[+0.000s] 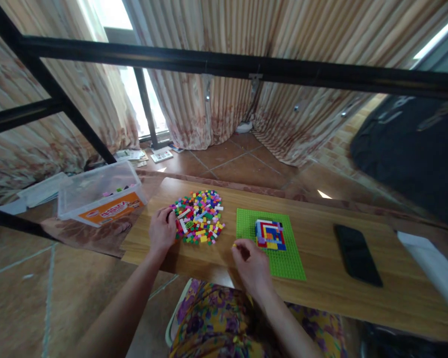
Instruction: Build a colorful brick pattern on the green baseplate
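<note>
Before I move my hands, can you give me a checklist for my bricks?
1. Right hand has a piece: ok, a tiny yellow piece at the fingertips.
2. Left hand near the pile: ok, at its edge.
3. Pile sorted by colour: not ok, mixed.
4. Green plate lying flat on the table: ok.
5. Phone off the plate: ok.
6. Build pressed tight: cannot tell, too small.
</note>
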`<state>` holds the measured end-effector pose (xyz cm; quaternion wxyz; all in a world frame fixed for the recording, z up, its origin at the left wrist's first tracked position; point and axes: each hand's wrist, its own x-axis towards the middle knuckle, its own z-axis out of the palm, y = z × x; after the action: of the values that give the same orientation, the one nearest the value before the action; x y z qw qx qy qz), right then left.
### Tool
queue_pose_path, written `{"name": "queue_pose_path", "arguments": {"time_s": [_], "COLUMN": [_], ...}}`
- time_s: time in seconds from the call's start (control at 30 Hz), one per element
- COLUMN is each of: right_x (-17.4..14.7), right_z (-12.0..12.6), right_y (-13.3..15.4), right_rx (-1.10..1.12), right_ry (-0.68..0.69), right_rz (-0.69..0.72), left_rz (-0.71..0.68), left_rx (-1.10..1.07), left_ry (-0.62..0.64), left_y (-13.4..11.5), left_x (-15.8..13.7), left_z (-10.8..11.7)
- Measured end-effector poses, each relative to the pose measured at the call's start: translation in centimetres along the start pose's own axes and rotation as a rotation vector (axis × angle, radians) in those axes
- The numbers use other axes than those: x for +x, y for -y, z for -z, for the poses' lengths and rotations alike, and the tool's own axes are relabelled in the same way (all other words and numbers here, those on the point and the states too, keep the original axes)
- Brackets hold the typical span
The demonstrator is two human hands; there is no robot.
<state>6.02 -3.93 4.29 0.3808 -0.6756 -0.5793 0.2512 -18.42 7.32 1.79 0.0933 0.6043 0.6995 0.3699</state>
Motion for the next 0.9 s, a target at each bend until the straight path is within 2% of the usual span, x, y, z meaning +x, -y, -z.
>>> {"name": "queue_pose_path", "arguments": {"time_s": [0.2, 0.33, 0.5, 0.9], "right_x": [0.7, 1.5, 2.6, 4.8], "right_z": [5.9, 8.3, 8.6, 7.4], "right_y": [-3.4, -5.9, -7.6, -8.5], "right_rx": [0.107, 0.061, -0.003, -0.022], "right_ry": [-0.264, -0.377, -0.398, -0.406], "right_rz": [-0.146, -0.182, -0.171, -0.129], "left_rz": [0.006, -0.008, -0.008, -0.021], "left_rx": [0.000, 0.026, 0.046, 0.048], "left_ry": [-0.005, -0.006, 0.003, -0.011], "left_y": [0.4, 0.5, 0.2, 0.1], "left_x": [0.2, 0.3, 0.2, 0.3], "left_z": [-0.2, -0.2, 0.1, 0.0]}}
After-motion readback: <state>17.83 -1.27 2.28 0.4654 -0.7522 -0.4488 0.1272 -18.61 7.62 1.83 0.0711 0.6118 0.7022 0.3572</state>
